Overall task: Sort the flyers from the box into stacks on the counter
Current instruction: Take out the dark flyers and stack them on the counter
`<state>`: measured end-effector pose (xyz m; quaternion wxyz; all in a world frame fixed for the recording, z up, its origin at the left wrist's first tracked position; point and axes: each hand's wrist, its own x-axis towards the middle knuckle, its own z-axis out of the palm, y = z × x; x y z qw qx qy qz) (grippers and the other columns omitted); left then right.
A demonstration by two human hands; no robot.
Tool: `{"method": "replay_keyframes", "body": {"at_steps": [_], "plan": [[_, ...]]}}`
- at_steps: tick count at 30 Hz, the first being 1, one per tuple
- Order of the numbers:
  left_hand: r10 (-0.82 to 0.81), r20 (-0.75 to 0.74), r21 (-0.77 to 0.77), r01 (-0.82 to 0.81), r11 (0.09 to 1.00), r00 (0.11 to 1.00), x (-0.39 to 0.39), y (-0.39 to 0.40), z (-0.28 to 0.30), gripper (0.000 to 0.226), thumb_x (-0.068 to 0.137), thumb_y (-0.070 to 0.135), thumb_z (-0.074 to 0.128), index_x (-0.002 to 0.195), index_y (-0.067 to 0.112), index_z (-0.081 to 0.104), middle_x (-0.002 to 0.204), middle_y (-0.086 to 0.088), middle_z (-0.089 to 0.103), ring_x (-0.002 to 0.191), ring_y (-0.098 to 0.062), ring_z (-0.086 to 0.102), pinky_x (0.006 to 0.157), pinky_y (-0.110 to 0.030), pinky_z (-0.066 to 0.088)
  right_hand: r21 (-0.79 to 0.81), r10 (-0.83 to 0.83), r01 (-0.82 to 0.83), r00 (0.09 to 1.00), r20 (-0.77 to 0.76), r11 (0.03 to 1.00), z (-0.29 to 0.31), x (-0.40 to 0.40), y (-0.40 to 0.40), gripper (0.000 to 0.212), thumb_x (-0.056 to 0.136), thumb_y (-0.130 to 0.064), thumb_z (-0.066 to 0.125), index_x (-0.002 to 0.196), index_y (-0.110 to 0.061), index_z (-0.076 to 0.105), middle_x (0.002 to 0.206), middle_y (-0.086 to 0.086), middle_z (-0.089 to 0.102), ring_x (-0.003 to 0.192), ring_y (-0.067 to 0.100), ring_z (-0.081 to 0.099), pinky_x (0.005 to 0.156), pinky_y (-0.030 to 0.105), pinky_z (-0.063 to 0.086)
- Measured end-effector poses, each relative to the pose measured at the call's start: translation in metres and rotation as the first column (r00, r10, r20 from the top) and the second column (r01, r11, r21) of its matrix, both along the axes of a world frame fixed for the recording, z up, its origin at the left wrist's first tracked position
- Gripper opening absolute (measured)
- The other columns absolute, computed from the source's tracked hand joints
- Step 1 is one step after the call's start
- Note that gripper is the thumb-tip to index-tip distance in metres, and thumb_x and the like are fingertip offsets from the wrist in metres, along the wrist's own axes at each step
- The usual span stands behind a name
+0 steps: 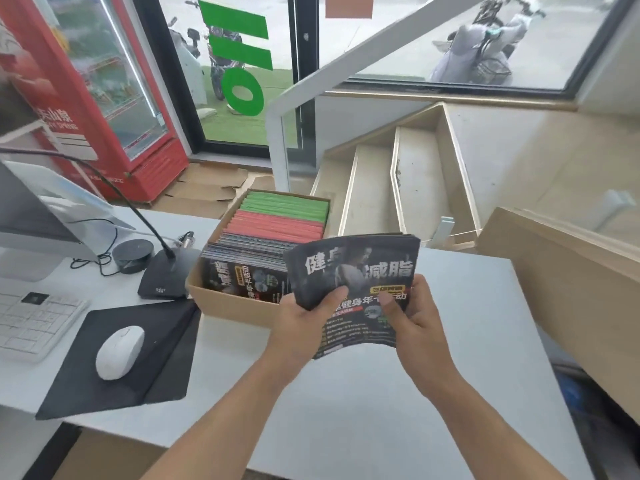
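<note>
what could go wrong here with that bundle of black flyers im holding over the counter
1. The black flyer bundle is bowed and pinched only at its lower edge by the left hand and right hand; sheets could fan out and slip onto the counter.
2. No stacks are on the counter yet. A pile set near the right edge, beside the stairs, might slide off.
3. The box sits close to the microphone base; nudging it could knock that.

Ahead of you a tall glass door with green lettering (239,57), daylight through it, a red glass-fronted drinks fridge (114,91) on your left, pale wooden stairs (398,178) descending, white handrail (346,60) alongside.
</note>
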<state>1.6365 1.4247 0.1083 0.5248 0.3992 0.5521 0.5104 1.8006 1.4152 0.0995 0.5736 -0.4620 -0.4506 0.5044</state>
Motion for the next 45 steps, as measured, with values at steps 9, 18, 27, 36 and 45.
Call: {"method": "replay_keyframes", "body": {"at_steps": [9, 18, 27, 36, 45], "plan": [[-0.377, -0.079, -0.013, 0.377, 0.926, 0.923, 0.052, 0.007, -0.046, 0.015, 0.086, 0.013, 0.08, 0.09, 0.028, 0.083, 0.094, 0.006, 0.079, 0.088, -0.005, 0.073, 0.077, -0.021, 0.051, -0.172, -0.068, 0.079, 0.995, 0.068, 0.982, -0.046, 0.06, -0.017, 0.03, 0.092, 0.0, 0.069, 0.119, -0.013, 0.063, 0.113, 0.007, 0.074, 0.109, 0.028, 0.069, 0.078, 0.031, 0.057], [-0.442, -0.108, -0.035, 0.441, 0.897, 0.891, 0.053, 0.012, -0.067, 0.011, 0.084, 0.012, 0.082, 0.094, 0.016, 0.082, 0.094, 0.011, 0.079, 0.087, 0.001, 0.071, 0.073, -0.009, 0.047, -0.254, -0.145, 0.166, 0.985, 0.098, 0.953, -0.056, 0.06, -0.019, 0.022, 0.085, -0.007, 0.072, 0.106, -0.01, 0.068, 0.104, 0.008, 0.075, 0.102, 0.024, 0.071, 0.078, 0.028, 0.054], [-0.357, 0.038, -0.208, 0.357, 0.911, 0.933, 0.066, 0.028, -0.074, 0.006, 0.088, 0.018, 0.077, 0.086, 0.013, 0.081, 0.08, -0.005, 0.079, 0.074, -0.017, 0.076, 0.063, -0.021, 0.055, -0.33, -0.166, 0.206, 0.976, 0.144, 0.921, -0.067, 0.058, -0.011, 0.029, 0.098, 0.0, 0.059, 0.121, -0.018, 0.061, 0.114, 0.003, 0.074, 0.107, 0.023, 0.07, 0.09, 0.044, 0.058], [-0.428, -0.132, -0.376, 0.355, 0.856, 0.894, 0.148, 0.096, -0.079, 0.017, 0.096, 0.03, 0.068, 0.108, 0.019, 0.069, 0.087, 0.003, 0.076, 0.075, -0.014, 0.073, 0.067, -0.03, 0.058, -0.468, -0.25, 0.421, 0.888, 0.385, 0.777, -0.087, 0.123, 0.017, 0.022, 0.103, -0.017, 0.058, 0.118, -0.033, 0.054, 0.109, -0.005, 0.071, 0.092, 0.012, 0.073, 0.072, 0.029, 0.062], [-0.687, -0.204, -0.415, 0.574, 0.706, 0.698, 0.22, 0.138, -0.095, 0.032, 0.078, 0.008, 0.07, 0.105, 0.026, 0.066, 0.1, 0.003, 0.075, 0.095, -0.023, 0.072, 0.07, -0.028, 0.055, -0.42, -0.237, 0.578, 0.743, 0.627, 0.7, -0.099, 0.214, 0.119, 0.033, 0.101, -0.015, 0.055, 0.128, -0.031, 0.05, 0.115, -0.002, 0.067, 0.099, 0.019, 0.068, 0.085, 0.047, 0.061]]}}
